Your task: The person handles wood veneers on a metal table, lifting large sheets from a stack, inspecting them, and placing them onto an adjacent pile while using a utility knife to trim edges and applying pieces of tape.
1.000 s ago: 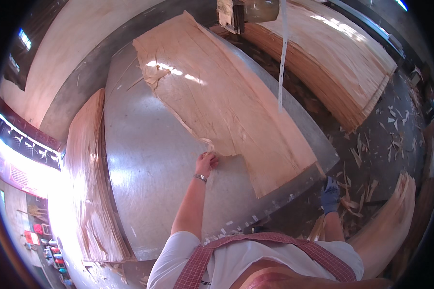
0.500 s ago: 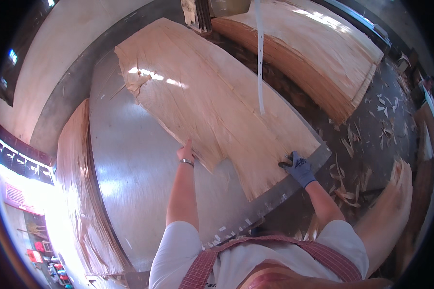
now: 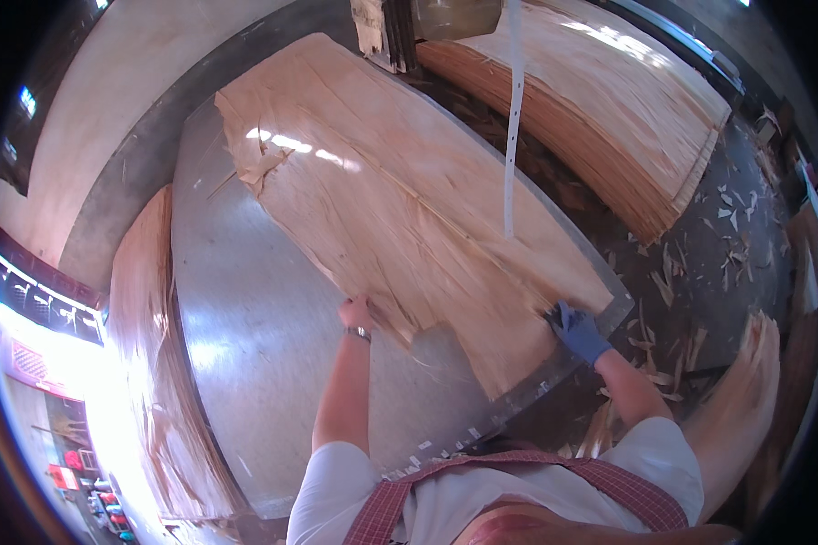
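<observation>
A large, thin wood veneer sheet (image 3: 409,218) lies slantwise over a smooth grey metal table (image 3: 245,300). Its far left corner is ragged and torn, and a notch breaks its near edge. My left hand (image 3: 355,314), bare with a metal band at the wrist, has its fingers curled on the sheet's left edge. At the near right end, my right hand (image 3: 580,332), in a blue glove with a dark palm, pinches the veneer. Creases run across the sheet from there. The fingertips of both hands are partly hidden.
A tall veneer stack (image 3: 609,109) stands at the far right, another stack (image 3: 145,363) along the table's left side. A perforated white strip (image 3: 513,136) hangs over the sheet. Wood scraps (image 3: 673,272) litter the floor at right. A curled veneer piece (image 3: 741,409) leans near my right arm.
The sheet's near end has shifted slightly toward me and to the right, with creases rising in it. My left index finger, stretched out before, is now curled. Both hands have moved slightly nearer.
</observation>
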Demonstrator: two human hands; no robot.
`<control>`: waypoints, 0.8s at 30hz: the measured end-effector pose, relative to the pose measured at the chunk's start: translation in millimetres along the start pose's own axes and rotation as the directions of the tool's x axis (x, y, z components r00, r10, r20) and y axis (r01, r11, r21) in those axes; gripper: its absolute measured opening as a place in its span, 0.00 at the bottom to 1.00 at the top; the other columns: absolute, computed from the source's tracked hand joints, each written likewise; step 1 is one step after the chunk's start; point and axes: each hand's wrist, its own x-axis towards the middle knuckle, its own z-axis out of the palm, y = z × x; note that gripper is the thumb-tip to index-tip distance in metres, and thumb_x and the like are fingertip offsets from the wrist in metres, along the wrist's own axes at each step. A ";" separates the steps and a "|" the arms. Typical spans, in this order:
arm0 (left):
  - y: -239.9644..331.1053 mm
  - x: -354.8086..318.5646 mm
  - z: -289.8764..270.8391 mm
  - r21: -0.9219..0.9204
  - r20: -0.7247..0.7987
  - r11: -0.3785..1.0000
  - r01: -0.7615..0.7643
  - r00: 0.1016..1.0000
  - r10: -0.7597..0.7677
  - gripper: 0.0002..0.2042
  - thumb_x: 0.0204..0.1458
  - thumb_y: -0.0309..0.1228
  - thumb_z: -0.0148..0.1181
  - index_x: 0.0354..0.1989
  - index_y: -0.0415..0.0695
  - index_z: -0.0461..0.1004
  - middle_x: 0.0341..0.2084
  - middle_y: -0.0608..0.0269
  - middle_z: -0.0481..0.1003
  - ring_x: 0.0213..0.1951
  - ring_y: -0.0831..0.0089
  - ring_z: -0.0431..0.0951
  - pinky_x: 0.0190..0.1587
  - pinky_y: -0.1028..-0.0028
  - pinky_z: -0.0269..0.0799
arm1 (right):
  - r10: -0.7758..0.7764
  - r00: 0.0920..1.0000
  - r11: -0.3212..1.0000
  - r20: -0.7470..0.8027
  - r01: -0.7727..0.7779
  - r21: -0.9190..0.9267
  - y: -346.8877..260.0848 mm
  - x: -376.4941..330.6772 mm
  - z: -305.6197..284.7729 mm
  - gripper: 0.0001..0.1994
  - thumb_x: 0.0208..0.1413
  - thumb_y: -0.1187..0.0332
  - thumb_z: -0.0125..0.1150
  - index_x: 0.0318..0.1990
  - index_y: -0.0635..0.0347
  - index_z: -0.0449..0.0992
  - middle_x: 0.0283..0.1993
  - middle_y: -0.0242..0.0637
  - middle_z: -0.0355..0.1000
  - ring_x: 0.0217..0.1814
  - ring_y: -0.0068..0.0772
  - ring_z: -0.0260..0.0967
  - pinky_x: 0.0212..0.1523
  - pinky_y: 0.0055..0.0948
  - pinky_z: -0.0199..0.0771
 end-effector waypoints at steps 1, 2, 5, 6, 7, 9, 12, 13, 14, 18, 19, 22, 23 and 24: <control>12.1 8.1 -0.6 0.018 -0.025 1.000 -0.021 0.999 0.022 0.11 0.43 0.27 0.66 0.32 0.31 0.76 0.26 0.57 0.78 0.26 0.71 0.77 0.28 0.71 0.72 | -0.041 0.999 0.999 -0.022 0.041 -0.013 3.6 18.8 3.5 0.17 0.59 0.53 0.53 0.44 0.57 0.67 0.27 0.45 0.75 0.29 0.50 0.75 0.31 0.48 0.72; 23.7 12.9 5.7 0.036 -0.037 0.998 -0.045 0.998 0.047 0.11 0.43 0.28 0.65 0.30 0.32 0.76 0.25 0.56 0.78 0.26 0.72 0.77 0.28 0.72 0.72 | -0.073 0.996 0.997 -0.049 0.071 -0.032 9.9 35.7 13.2 0.18 0.59 0.52 0.53 0.44 0.57 0.67 0.27 0.46 0.75 0.29 0.50 0.75 0.30 0.48 0.72; 46.6 9.9 22.2 0.126 -0.087 0.990 0.068 0.995 -0.058 0.11 0.43 0.29 0.66 0.29 0.32 0.76 0.25 0.57 0.78 0.26 0.73 0.76 0.28 0.72 0.71 | 0.008 0.998 1.000 0.069 -0.006 -0.017 21.2 63.0 6.5 0.19 0.58 0.50 0.53 0.45 0.57 0.67 0.29 0.47 0.76 0.31 0.52 0.75 0.32 0.50 0.72; 44.9 6.6 21.5 0.168 -0.064 0.983 0.074 0.996 -0.064 0.11 0.43 0.29 0.66 0.28 0.33 0.76 0.25 0.57 0.78 0.26 0.73 0.76 0.28 0.72 0.71 | 0.056 0.988 0.998 0.142 -0.056 -0.003 21.1 64.4 3.4 0.20 0.57 0.50 0.53 0.45 0.57 0.67 0.29 0.48 0.76 0.31 0.52 0.75 0.33 0.50 0.72; 42.6 2.4 23.3 0.211 -0.039 0.974 0.079 0.997 -0.073 0.11 0.43 0.29 0.66 0.28 0.33 0.76 0.25 0.58 0.77 0.26 0.74 0.75 0.27 0.71 0.70 | 0.064 0.990 0.998 0.128 -0.064 -0.006 23.4 55.6 2.1 0.20 0.57 0.49 0.53 0.45 0.57 0.67 0.30 0.48 0.76 0.32 0.53 0.75 0.34 0.51 0.72; 31.0 5.2 22.6 0.151 0.007 0.988 0.034 0.999 -0.035 0.12 0.43 0.30 0.68 0.28 0.33 0.76 0.24 0.59 0.77 0.25 0.73 0.74 0.27 0.71 0.70 | 0.074 0.993 0.997 0.092 -0.074 -0.008 26.7 35.5 -4.7 0.20 0.56 0.49 0.54 0.44 0.56 0.66 0.30 0.49 0.76 0.33 0.54 0.75 0.37 0.51 0.72; -2.3 26.2 12.4 -0.052 0.007 0.998 -0.046 0.999 0.047 0.13 0.43 0.31 0.69 0.30 0.33 0.76 0.23 0.60 0.76 0.24 0.73 0.73 0.26 0.70 0.69 | 0.122 0.976 0.991 0.181 -0.130 0.029 5.4 39.2 -12.2 0.20 0.56 0.49 0.54 0.45 0.55 0.66 0.32 0.49 0.76 0.35 0.52 0.75 0.38 0.50 0.72; 5.8 24.8 20.3 -0.048 0.009 0.999 -0.023 1.000 0.023 0.12 0.44 0.31 0.68 0.29 0.34 0.76 0.23 0.61 0.76 0.24 0.73 0.74 0.26 0.70 0.70 | 0.110 0.982 0.993 0.155 -0.117 0.037 5.0 38.9 -17.5 0.20 0.56 0.49 0.54 0.45 0.55 0.66 0.32 0.49 0.76 0.35 0.52 0.76 0.38 0.50 0.72; 14.1 22.8 27.7 -0.044 0.009 0.999 0.000 1.000 0.000 0.11 0.44 0.30 0.67 0.27 0.35 0.75 0.23 0.61 0.76 0.24 0.73 0.74 0.25 0.69 0.70 | 0.115 0.985 0.993 0.126 -0.118 0.016 6.7 42.4 -18.6 0.20 0.56 0.49 0.54 0.44 0.55 0.66 0.32 0.48 0.76 0.35 0.52 0.76 0.38 0.50 0.72; 39.9 6.2 45.7 0.011 0.066 0.994 0.111 0.992 -0.112 0.10 0.45 0.31 0.67 0.28 0.37 0.75 0.23 0.62 0.75 0.24 0.74 0.74 0.24 0.69 0.69 | 0.173 0.981 0.985 0.086 -0.172 -0.021 19.9 43.6 -1.4 0.19 0.56 0.49 0.55 0.44 0.53 0.66 0.33 0.48 0.76 0.36 0.53 0.75 0.38 0.50 0.71; 35.4 4.8 38.1 0.065 0.087 0.992 0.105 0.990 -0.110 0.10 0.45 0.31 0.67 0.29 0.38 0.74 0.23 0.62 0.75 0.23 0.74 0.73 0.24 0.70 0.68 | 0.184 0.977 0.983 0.106 -0.182 -0.024 14.7 41.4 -3.5 0.19 0.56 0.49 0.55 0.44 0.53 0.66 0.33 0.48 0.76 0.36 0.53 0.75 0.38 0.50 0.71; 25.5 7.0 35.6 0.045 0.179 0.993 0.110 0.977 -0.116 0.11 0.45 0.31 0.68 0.33 0.39 0.74 0.25 0.63 0.76 0.23 0.73 0.74 0.22 0.70 0.67 | 0.105 0.994 0.994 -0.019 -0.105 -0.014 37.0 14.9 12.9 0.24 0.57 0.45 0.52 0.49 0.55 0.65 0.36 0.49 0.76 0.38 0.51 0.76 0.40 0.50 0.72; 13.3 11.4 18.0 0.011 0.170 0.991 0.131 0.977 -0.131 0.12 0.45 0.31 0.68 0.34 0.39 0.74 0.26 0.63 0.76 0.23 0.73 0.74 0.21 0.70 0.67 | 0.144 0.984 0.988 0.109 -0.148 0.031 21.0 28.0 -0.5 0.27 0.57 0.43 0.51 0.51 0.56 0.64 0.37 0.49 0.76 0.40 0.52 0.75 0.40 0.50 0.72; 11.5 8.4 28.0 -0.028 0.207 0.990 0.139 0.970 -0.131 0.12 0.45 0.31 0.68 0.35 0.40 0.73 0.26 0.63 0.76 0.23 0.72 0.74 0.21 0.70 0.67 | 0.170 0.980 0.985 0.105 -0.172 0.008 34.9 27.2 -0.2 0.33 0.56 0.40 0.51 0.57 0.58 0.62 0.40 0.51 0.76 0.42 0.53 0.75 0.42 0.50 0.72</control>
